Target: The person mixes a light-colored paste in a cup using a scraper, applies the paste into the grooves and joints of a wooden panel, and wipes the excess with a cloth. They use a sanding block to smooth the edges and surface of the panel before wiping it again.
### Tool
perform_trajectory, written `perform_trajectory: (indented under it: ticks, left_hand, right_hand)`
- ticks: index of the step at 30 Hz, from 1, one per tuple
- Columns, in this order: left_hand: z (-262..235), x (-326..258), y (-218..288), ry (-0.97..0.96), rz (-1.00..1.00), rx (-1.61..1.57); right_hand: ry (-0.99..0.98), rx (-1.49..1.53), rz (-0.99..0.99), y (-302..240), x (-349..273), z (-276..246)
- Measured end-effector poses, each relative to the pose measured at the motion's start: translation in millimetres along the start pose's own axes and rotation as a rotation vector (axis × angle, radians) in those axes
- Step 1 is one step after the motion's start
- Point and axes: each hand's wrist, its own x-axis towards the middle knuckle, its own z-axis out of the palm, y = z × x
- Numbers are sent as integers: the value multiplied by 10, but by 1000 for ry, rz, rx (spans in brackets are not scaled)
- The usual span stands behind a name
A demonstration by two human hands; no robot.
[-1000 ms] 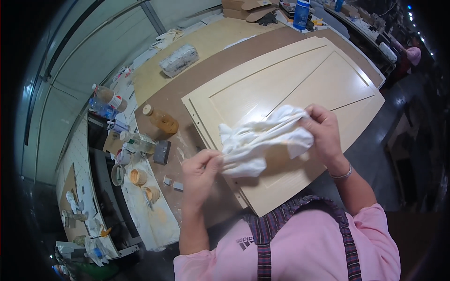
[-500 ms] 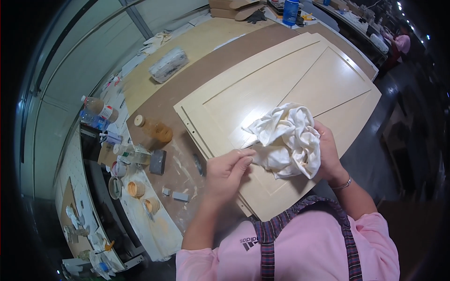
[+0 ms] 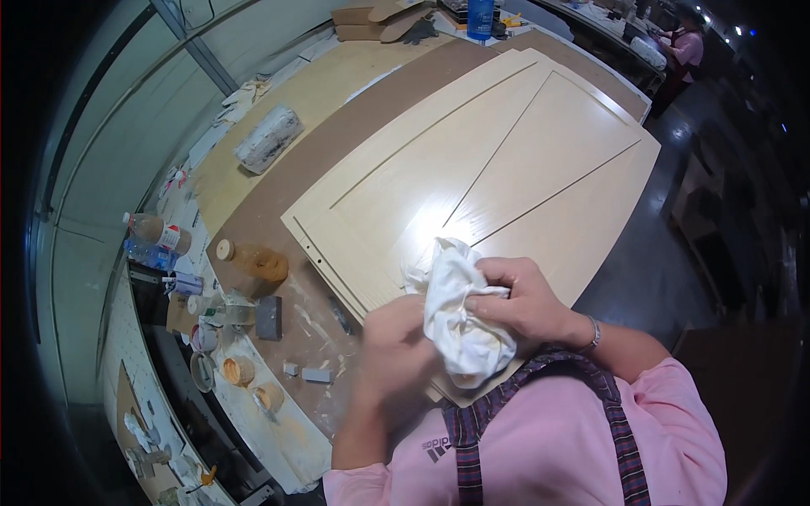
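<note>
Workbench (image 3: pixel 354 135), one pale door panel (image 3: pixel 506 160), one white cloth (image 3: pixel 456 312), left hand (image 3: pixel 396 354), right hand (image 3: pixel 523 299)

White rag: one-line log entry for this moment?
hands: both hands bunching white rag | under: pale door panel on brown workbench

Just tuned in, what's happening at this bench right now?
A person holds a bunched white cloth in both hands over the near end of a pale wooden door panel lying flat on the workbench. The right hand grips the cloth; the left hand presses against its side. Bottles and small tubs sit to the left.
</note>
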Motion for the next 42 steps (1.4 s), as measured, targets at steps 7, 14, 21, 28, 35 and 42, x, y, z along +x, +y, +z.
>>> perform_trajectory:
  ticks: [7, 14, 21, 28, 35, 42]
  left_hand:
    - [-1072, -422, -725, 864, -346, -2]
    - [-1173, -1177, -1472, 552, -623, 453]
    - [-633, -1096, -1794, 319, -820, 959]
    - [-557, -866, -1851, 141, -919, 1162]
    - [-665, -1016, -1643, 326, -758, 985]
    - [-87, -43, 148, 226, 48, 95]
  right_hand:
    - [702, -369, -350, -150, -317, -843]
    - [538, -850, -357, 483, -465, -1234]
    - [552, -956, -344, 619, -352, -1005]
    - [617, -953, -370, 576, -352, -959]
    - [641, -862, -349, 618, -407, -971]
    - [187, -12, -309, -130, -84, -50]
